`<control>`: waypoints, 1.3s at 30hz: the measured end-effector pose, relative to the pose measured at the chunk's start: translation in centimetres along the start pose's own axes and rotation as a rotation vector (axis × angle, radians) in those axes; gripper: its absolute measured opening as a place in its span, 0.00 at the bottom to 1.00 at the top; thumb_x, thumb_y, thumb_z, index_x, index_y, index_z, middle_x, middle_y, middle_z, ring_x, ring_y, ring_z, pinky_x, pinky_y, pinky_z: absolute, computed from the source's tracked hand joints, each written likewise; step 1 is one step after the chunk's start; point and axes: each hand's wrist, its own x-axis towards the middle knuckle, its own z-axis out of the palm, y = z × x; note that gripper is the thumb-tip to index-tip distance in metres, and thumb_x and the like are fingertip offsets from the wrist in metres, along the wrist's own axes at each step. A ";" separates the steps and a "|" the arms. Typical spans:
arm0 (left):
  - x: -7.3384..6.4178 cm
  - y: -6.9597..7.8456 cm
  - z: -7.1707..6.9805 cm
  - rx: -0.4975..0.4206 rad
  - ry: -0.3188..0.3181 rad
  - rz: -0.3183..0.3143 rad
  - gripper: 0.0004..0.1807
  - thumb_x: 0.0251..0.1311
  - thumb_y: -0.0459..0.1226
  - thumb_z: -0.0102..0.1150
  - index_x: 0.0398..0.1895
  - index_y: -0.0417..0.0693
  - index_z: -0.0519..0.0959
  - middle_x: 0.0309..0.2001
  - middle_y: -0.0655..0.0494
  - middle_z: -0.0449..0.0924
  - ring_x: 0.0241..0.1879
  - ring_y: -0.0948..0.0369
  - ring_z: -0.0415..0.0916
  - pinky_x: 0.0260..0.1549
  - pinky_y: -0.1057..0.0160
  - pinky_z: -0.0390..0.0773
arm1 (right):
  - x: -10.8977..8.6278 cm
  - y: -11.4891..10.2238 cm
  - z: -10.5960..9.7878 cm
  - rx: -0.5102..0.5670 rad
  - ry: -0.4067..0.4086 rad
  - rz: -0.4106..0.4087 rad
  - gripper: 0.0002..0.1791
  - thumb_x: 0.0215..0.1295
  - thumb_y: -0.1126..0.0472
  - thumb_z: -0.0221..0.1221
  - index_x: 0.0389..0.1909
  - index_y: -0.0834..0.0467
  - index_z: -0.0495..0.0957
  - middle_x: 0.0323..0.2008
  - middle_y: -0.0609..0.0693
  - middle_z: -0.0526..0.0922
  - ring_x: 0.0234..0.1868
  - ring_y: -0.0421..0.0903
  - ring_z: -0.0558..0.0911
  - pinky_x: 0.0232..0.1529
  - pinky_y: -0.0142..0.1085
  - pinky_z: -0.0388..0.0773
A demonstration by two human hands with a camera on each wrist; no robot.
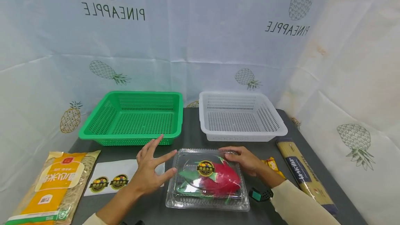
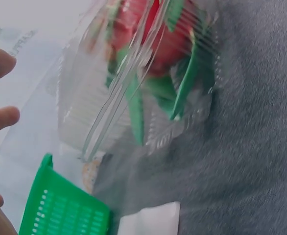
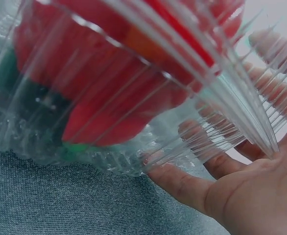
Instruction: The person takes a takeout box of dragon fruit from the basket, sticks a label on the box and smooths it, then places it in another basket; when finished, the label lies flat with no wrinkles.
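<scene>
A clear plastic clamshell box (image 1: 184,200) lies closed on the table in front of me, with a red dragon fruit (image 1: 223,180) with green leaves inside. On its lid is a black-and-gold fruit sticker (image 1: 206,168). My right hand (image 1: 245,162) grips the box's far right corner; in the right wrist view its fingers (image 3: 182,188) wrap the ribbed side. Beside the box's left edge is my left hand (image 1: 150,173), fingers spread and nothing in it. The left wrist view shows those fingertips (image 2: 5,120) apart from the box.
Behind stand a green basket (image 1: 131,141) and a white basket (image 1: 240,137). At left lie a white sheet with two similar stickers (image 1: 109,166) and a yellow grain bag (image 1: 56,183). To the right are a small yellow packet (image 1: 272,165) and a spaghetti pack (image 1: 304,173).
</scene>
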 end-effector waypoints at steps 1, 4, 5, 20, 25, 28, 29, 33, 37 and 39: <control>0.0 -0.1 -0.2 0.001 0.001 -0.005 0.25 0.53 0.46 0.67 0.56 0.51 0.82 0.73 0.42 0.49 0.67 0.35 0.43 0.50 0.27 0.39 | 0.0 0.0 0.0 0.000 0.004 0.004 0.25 0.72 0.59 0.54 0.65 0.67 0.67 0.55 0.61 0.76 0.51 0.59 0.79 0.46 0.53 0.76; 0.0 -0.3 -0.7 0.002 0.008 -0.019 0.26 0.52 0.44 0.68 0.56 0.50 0.81 0.73 0.42 0.49 0.67 0.34 0.42 0.49 0.26 0.39 | -0.1 0.0 0.1 -0.002 0.009 0.004 0.25 0.72 0.60 0.54 0.65 0.68 0.67 0.56 0.62 0.76 0.51 0.59 0.79 0.46 0.54 0.76; 0.0 -0.4 -0.9 0.001 0.011 -0.023 0.26 0.52 0.44 0.68 0.56 0.50 0.81 0.73 0.42 0.48 0.67 0.34 0.42 0.49 0.26 0.39 | -0.1 0.0 0.1 -0.001 0.013 0.007 0.25 0.72 0.60 0.54 0.65 0.67 0.68 0.56 0.62 0.76 0.51 0.59 0.79 0.46 0.54 0.76; 0.0 -1.3 -3.1 0.044 0.065 -0.039 0.30 0.52 0.44 0.69 0.60 0.49 0.79 0.73 0.41 0.49 0.66 0.34 0.44 0.49 0.28 0.42 | -0.2 0.0 0.1 -0.013 0.028 0.018 0.25 0.72 0.58 0.55 0.65 0.65 0.69 0.57 0.63 0.75 0.52 0.60 0.78 0.46 0.53 0.77; 0.1 -1.5 -3.7 0.042 0.087 -0.036 0.33 0.51 0.44 0.70 0.63 0.48 0.76 0.72 0.41 0.50 0.66 0.35 0.45 0.48 0.28 0.42 | -0.2 0.1 0.0 -0.020 0.024 0.012 0.25 0.72 0.59 0.54 0.66 0.65 0.68 0.57 0.63 0.75 0.52 0.60 0.78 0.46 0.54 0.76; 0.1 -1.7 -3.9 0.042 0.089 -0.050 0.37 0.49 0.43 0.71 0.66 0.49 0.72 0.72 0.42 0.51 0.66 0.36 0.45 0.49 0.28 0.43 | -0.2 0.2 0.0 -0.022 0.020 0.010 0.25 0.72 0.59 0.54 0.66 0.65 0.68 0.57 0.63 0.75 0.52 0.60 0.78 0.46 0.54 0.76; 0.1 -1.8 -4.0 0.042 0.091 -0.056 0.39 0.48 0.42 0.72 0.67 0.50 0.71 0.72 0.43 0.51 0.66 0.36 0.45 0.49 0.28 0.43 | -0.2 0.2 0.0 -0.023 0.020 0.010 0.25 0.72 0.58 0.54 0.66 0.65 0.68 0.57 0.63 0.75 0.52 0.61 0.78 0.46 0.54 0.76; 0.1 -2.0 -4.4 0.040 0.095 -0.083 0.42 0.47 0.41 0.73 0.69 0.49 0.68 0.72 0.43 0.51 0.66 0.35 0.45 0.49 0.27 0.42 | -0.2 0.2 0.0 -0.020 0.018 0.009 0.25 0.72 0.58 0.54 0.66 0.65 0.68 0.57 0.63 0.75 0.51 0.61 0.79 0.46 0.54 0.77; 0.2 -2.1 -4.9 0.033 0.102 -0.117 0.43 0.47 0.40 0.73 0.70 0.50 0.67 0.72 0.44 0.51 0.66 0.34 0.45 0.48 0.27 0.42 | -0.2 0.2 0.0 -0.018 0.015 0.005 0.25 0.72 0.58 0.54 0.66 0.65 0.68 0.56 0.62 0.76 0.51 0.60 0.79 0.46 0.54 0.76; 0.2 -2.2 -5.2 0.031 0.106 -0.131 0.44 0.47 0.40 0.73 0.70 0.50 0.66 0.72 0.44 0.51 0.66 0.34 0.45 0.48 0.27 0.42 | -0.2 0.2 -0.1 -0.015 0.016 0.006 0.25 0.72 0.58 0.54 0.66 0.65 0.69 0.56 0.62 0.76 0.51 0.60 0.79 0.46 0.54 0.76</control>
